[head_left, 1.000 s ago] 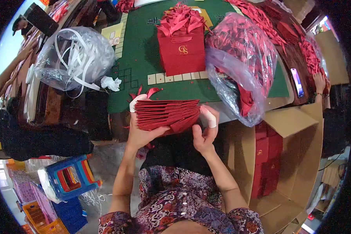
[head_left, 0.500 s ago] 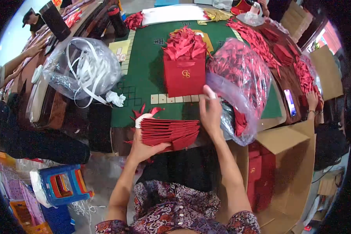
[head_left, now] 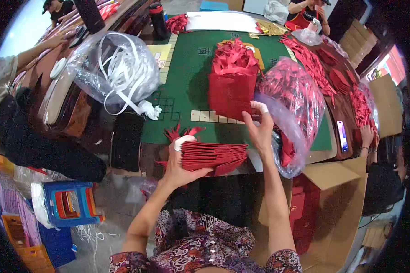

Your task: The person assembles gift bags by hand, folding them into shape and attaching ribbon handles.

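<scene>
My left hand (head_left: 180,166) is closed around a fanned stack of folded red paper bags (head_left: 214,157), its fingertip wrapped in white. Red ribbon ends (head_left: 182,132) stick out beyond that hand. A red gift bag (head_left: 232,93) stands on the green mat, heaped with red ribbons (head_left: 234,57). My right hand (head_left: 261,127), a finger also wrapped in white, pinches the lower right corner of this bag between thumb and finger. The bag's front looks blurred.
A clear bag of red ribbons (head_left: 294,91) lies right of the gift bag, a clear bag of white straps (head_left: 123,68) to the left. An open carton (head_left: 335,204) with red bags stands at my right. A phone (head_left: 342,136) and other people's hands are at the table's sides.
My right hand has gone from spread fingers to a pinch at the gift bag's corner, and the bag has tilted slightly. The left hand still holds the stack. The view has shifted.
</scene>
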Motion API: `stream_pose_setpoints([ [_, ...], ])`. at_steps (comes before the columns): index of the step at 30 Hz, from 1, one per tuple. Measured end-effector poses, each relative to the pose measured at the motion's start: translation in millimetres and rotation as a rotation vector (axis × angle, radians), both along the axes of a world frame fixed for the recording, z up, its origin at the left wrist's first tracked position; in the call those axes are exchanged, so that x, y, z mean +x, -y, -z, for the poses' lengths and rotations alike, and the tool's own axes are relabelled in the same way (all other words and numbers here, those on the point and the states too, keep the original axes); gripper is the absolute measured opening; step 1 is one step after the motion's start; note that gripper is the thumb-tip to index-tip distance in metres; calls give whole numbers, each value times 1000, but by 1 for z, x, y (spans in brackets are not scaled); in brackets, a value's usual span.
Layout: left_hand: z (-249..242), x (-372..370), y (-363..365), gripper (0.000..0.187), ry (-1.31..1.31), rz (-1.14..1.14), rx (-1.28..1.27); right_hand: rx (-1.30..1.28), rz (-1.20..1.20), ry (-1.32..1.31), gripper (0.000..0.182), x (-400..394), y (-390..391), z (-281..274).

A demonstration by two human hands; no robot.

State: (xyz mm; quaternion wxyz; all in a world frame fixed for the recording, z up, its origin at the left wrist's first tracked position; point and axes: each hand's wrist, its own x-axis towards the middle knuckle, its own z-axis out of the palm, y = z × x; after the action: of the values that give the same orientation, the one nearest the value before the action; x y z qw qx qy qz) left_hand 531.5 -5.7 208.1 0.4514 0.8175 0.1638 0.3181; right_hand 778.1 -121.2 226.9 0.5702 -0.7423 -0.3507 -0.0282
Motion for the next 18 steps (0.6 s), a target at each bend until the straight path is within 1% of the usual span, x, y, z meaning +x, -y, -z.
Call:
stream_pose_setpoints([
  [1,0,-1,2,85,2,-9,-35,28,-106,-102,30,-9,2,-16],
  [2,-1,-2,2,85,-3,-15,-37,29,-173,-36,26,-15,3,-32],
  [3,-1,-3,2,85,6,-14,1,28,-179,-41,26,-19,5,-42],
  [5,-4,-4,1,86,11,-20,36,5,-200,165,22,-25,7,-59],
  [6,-6,-5,1,86,19,-32,121,1,-194,138,20,-29,11,-67],
  [7,-7,-6,2,86,26,-43,207,0,-201,136,20,-30,14,-70],
  [9,-7,-8,4,86,22,-53,220,20,-295,172,22,-28,22,-73],
  [10,-6,-9,5,87,22,-58,236,-3,-298,89,23,-33,25,-81],
  [11,-7,-10,5,87,20,-60,233,-5,-300,86,23,-33,25,-83],
  [13,-9,-11,6,94,4,-49,232,-135,-409,84,20,-32,26,-86],
  [14,-9,-11,6,94,3,-50,229,-234,-432,8,19,-35,25,-90],
  [15,-10,-10,6,94,14,-56,233,-238,-433,6,19,-33,24,-87],
  [17,-9,-10,6,94,24,-62,237,-293,-577,72,20,-27,17,-78],
  [18,-9,-10,5,95,10,-57,250,-278,-585,101,22,-27,15,-76],
])
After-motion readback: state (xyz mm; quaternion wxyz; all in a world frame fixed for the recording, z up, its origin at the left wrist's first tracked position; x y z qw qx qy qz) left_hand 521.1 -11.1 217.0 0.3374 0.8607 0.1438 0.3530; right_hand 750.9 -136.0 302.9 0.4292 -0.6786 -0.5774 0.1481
